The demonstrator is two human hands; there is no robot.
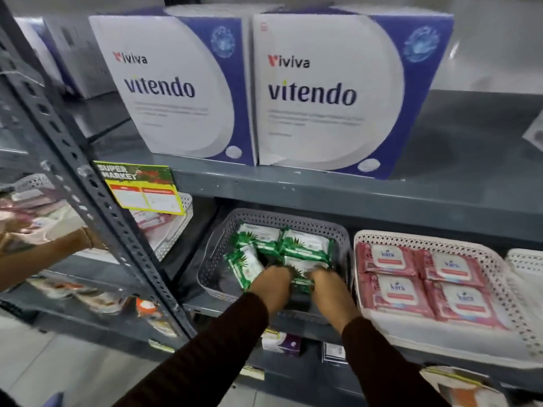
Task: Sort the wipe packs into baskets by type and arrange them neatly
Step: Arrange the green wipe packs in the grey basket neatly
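hands: left hand [271, 284] and right hand [327, 286] both curled round green-and-white plastic wipe packs [305, 248]
basket: grey perforated plastic basket [279, 218], packs jumbled inside

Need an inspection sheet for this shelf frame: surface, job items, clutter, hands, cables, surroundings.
Surface: grey metal shelf, baskets on the tier below.
Job's things: green wipe packs jumbled in grey basket; pink wipe packs laid flat in rows in white basket.
Clutter: price tag hanging on the shelf edge.
Grippers: left hand and right hand both in the grey basket among green packs.
Cables: nothing seen.
Surroundings: two Vitendo boxes above; another person's arm at left.
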